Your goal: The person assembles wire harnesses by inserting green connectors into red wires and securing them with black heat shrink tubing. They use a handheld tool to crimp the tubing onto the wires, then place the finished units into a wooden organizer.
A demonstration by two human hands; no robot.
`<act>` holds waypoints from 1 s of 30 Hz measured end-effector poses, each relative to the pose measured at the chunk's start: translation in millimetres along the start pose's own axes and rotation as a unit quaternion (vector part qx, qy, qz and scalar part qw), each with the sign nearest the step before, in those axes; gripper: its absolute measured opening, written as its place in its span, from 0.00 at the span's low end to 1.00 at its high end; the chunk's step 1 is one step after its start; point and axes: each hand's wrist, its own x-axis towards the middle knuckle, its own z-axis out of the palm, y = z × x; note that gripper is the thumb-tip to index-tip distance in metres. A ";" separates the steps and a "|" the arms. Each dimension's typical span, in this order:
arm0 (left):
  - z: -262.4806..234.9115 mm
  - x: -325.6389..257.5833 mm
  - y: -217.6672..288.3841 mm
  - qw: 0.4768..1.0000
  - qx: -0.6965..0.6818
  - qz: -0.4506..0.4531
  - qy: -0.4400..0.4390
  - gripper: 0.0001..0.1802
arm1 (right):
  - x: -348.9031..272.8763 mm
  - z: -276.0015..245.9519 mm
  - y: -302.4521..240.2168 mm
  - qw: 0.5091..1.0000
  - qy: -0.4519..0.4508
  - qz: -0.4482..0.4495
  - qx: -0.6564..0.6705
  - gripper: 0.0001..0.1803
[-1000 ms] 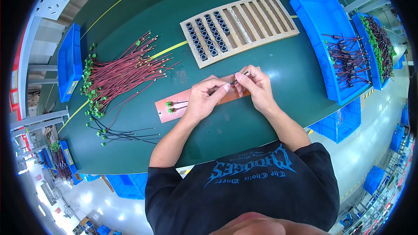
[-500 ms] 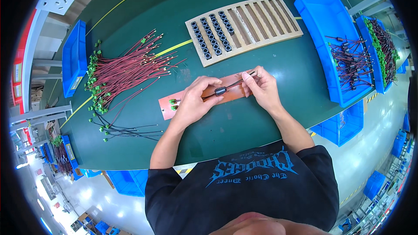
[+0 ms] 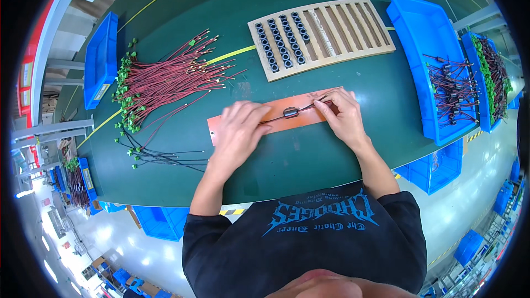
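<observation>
An orange-brown board [image 3: 280,127] lies on the green table before me. Over its middle is a black ferrite ring [image 3: 291,112] with dark wires running through it to both sides. My left hand [image 3: 238,131] closes its curled fingers over the wires left of the ring; the green connectors at that end are hidden beneath it. The wire ends on the right are pinched between thumb and fingers of my right hand [image 3: 343,113], at the board's right end.
Red wires [image 3: 171,80] with green connectors lie spread at the left, black wires [image 3: 165,157] nearer. Beyond the board sits a slotted wooden tray [image 3: 348,52] partly filled with black rings. Blue bins stand left [image 3: 101,60] and right [image 3: 419,22], the right one holding wired rings.
The ring has come down flatter over the board. My left hand now covers the green connectors that showed before, its fingers curled further over the wires. The whole view has shifted slightly.
</observation>
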 end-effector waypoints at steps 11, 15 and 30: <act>-43.8 -55.6 -46.3 0.973 -0.128 -0.189 0.010 0.23 | 3.9 -0.6 -5.3 1.000 0.001 -0.009 0.030 0.04; -25.9 -63.0 -58.4 0.970 -0.132 -0.200 0.040 0.23 | 5.2 -1.3 -9.3 0.997 0.003 -0.023 0.073 0.05; 17.1 9.9 7.6 0.996 -0.088 -0.016 0.008 0.25 | 4.3 -1.8 -3.7 0.999 0.000 -0.023 0.047 0.04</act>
